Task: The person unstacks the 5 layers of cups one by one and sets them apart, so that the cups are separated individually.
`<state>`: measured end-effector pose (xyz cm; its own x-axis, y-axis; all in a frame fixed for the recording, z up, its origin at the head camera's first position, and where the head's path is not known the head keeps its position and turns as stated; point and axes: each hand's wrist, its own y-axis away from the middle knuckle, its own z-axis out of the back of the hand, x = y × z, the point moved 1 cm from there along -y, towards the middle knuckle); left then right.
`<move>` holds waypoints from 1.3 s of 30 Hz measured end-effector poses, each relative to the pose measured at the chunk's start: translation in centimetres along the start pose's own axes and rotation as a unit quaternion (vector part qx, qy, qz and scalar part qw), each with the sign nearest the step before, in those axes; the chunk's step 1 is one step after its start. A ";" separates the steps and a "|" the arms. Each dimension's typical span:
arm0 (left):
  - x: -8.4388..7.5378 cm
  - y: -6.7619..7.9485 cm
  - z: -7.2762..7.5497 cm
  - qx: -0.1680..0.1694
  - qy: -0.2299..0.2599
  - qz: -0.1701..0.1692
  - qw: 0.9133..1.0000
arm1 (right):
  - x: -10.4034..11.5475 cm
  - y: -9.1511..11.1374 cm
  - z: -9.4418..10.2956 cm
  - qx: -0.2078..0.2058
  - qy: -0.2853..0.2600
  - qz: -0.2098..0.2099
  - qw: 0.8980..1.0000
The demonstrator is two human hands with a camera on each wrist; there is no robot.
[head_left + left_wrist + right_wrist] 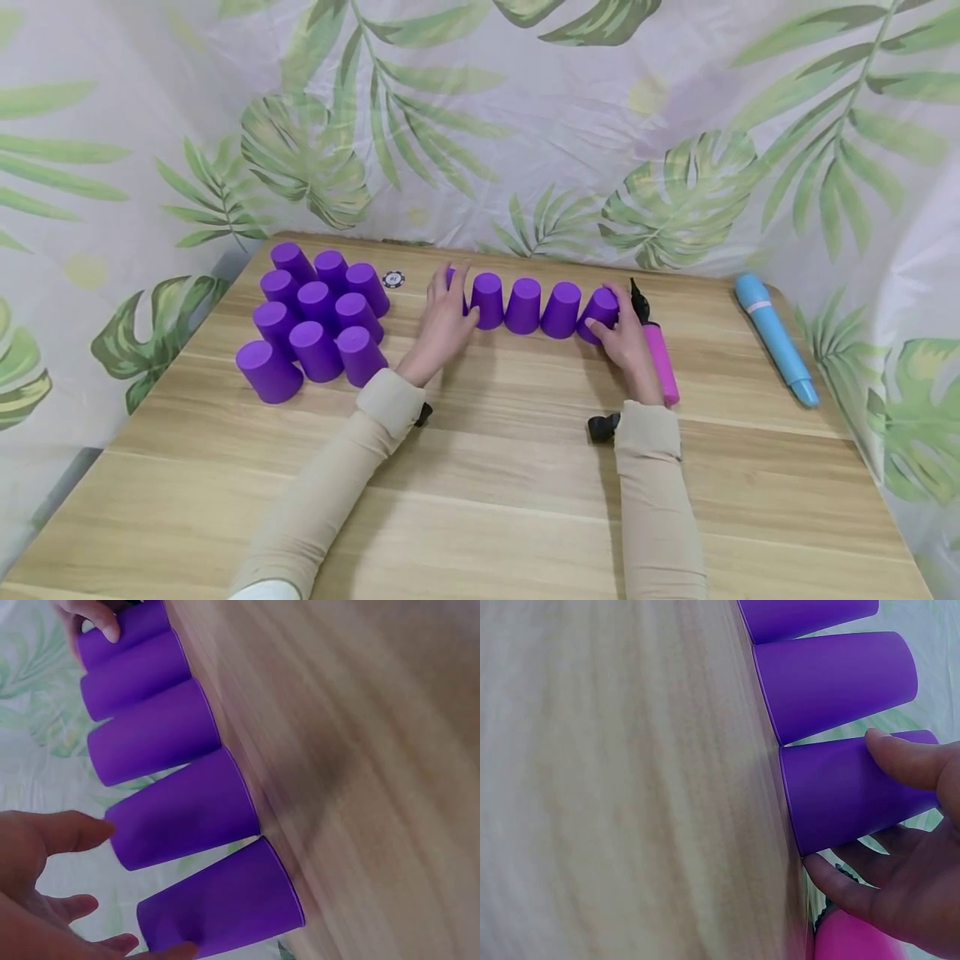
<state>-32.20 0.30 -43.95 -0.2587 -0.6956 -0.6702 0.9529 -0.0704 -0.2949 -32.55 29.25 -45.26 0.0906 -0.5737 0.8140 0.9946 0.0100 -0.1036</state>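
Several purple cups stand upside down in a row along the back of the table, close side by side. My right hand (pixel 626 337) holds the right-end cup (pixel 597 312); in the right wrist view its thumb lies on the near side and its fingers on the outer side. My left hand (pixel 444 325) is spread at the row's left end, partly hiding the end cup (pixel 225 904). There, a fingertip touches that end cup's outer side, while the thumb is by the top of the neighbouring cup (pixel 184 814).
More upturned purple cups (pixel 317 304) are grouped at the left. A black-and-white chip (pixel 393 279) lies between group and row. Right of the row lies a pink object with a black end (pixel 661 362); farther right, a blue pen-shaped object (pixel 777 337). A leaf-patterned curtain (pixel 562 150) hangs behind.
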 end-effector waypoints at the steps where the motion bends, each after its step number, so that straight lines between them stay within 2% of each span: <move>1: 0.1 -0.2 -0.1 -0.005 -0.007 0.007 1.000 | 0.0 0.0 -0.1 0.001 0.000 0.000 1.000; 6: 0.7 -1.0 -0.2 -0.034 -0.043 0.044 0.998 | -0.1 0.2 -0.3 0.000 -0.015 0.009 1.000; 11: 1.3 -1.4 -0.2 -0.010 -0.056 0.068 0.996 | -0.2 0.1 -0.3 -0.006 -0.020 0.010 1.000; 17: 1.8 -1.2 0.0 -0.003 -0.068 0.069 0.995 | -0.1 0.1 -0.3 -0.001 -0.015 0.008 1.000; 21: 1.6 -0.1 0.8 -0.011 -0.077 0.056 0.995 | -0.2 0.2 -0.4 0.001 -0.012 0.006 1.000; 25: 0.5 2.0 2.9 -0.040 -0.063 0.022 0.997 | -0.1 0.2 -0.5 0.002 -0.009 0.005 1.000; 32: -2.4 6.5 8.9 -0.119 -0.061 -0.040 0.990 | 0.1 0.0 -0.4 -0.007 -0.009 0.010 1.000; 35: -2.4 8.5 11.5 -0.144 -0.060 -0.043 0.987 | 0.3 0.1 -0.3 -0.006 -0.010 0.007 1.000; 39: -1.2 11.2 14.2 -0.165 -0.062 -0.036 0.984 | 0.4 0.3 -0.2 -0.004 -0.013 -0.002 1.000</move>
<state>-18.97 -9.76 -36.78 -0.2827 -0.7802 -0.5579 0.8243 0.0998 -0.5573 -32.26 28.90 -45.07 0.0880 -0.5519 0.8293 0.9945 0.0014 -0.1046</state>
